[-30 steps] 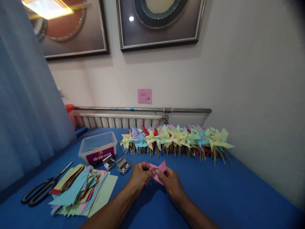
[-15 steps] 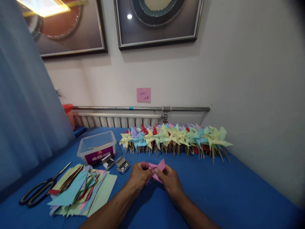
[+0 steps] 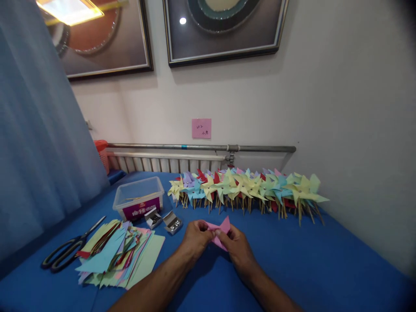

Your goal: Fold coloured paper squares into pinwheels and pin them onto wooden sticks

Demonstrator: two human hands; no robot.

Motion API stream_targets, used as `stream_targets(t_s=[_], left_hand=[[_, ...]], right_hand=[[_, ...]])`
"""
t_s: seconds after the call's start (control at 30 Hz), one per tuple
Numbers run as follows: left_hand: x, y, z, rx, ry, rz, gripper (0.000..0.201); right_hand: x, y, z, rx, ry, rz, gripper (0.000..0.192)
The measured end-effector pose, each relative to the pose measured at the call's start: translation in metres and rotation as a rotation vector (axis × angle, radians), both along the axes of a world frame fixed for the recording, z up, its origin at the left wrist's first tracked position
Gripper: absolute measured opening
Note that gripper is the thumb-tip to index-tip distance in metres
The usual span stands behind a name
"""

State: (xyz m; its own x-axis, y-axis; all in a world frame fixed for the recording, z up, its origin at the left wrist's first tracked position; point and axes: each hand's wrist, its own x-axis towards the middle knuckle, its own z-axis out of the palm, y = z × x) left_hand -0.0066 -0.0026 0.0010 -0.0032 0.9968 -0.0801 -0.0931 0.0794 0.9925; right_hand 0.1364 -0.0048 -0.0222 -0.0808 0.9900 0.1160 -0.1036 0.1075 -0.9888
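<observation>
Both my hands meet over the blue table (image 3: pixel 325 260) and pinch a folded pink paper piece (image 3: pixel 222 228). My left hand (image 3: pixel 195 238) grips its left side with fingertips closed. My right hand (image 3: pixel 238 247) holds its right side, with a pointed flap sticking up above the fingers. The paper's middle is hidden behind my fingers. A messy stack of coloured paper sheets (image 3: pixel 120 255) lies to the left of my left forearm.
A long row of finished paper pinwheels (image 3: pixel 247 188) on sticks lies at the back by the wall. A clear plastic box (image 3: pixel 138 201), two small open pin boxes (image 3: pixel 164 221) and black scissors (image 3: pixel 66 251) sit at left. A curtain hangs at far left.
The view has shifted slightly, so everything sits a little to the right. My hands keep the same hold on the pink paper, with only small finger movement.
</observation>
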Motion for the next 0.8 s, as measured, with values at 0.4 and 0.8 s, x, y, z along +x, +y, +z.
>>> stream_targets(t_s=[0.4, 0.8], left_hand=[[-0.0026, 0.0012, -0.0002, 0.003, 0.048, -0.080, 0.010], [-0.0026, 0.0017, 0.0009, -0.065, -0.109, -0.054, 0.017]], right_hand=[[0.0000, -0.0010, -0.0009, -0.141, 0.138, 0.050, 0.048], [0.0029, 0.0001, -0.0003, -0.143, 0.101, -0.006, 0.042]])
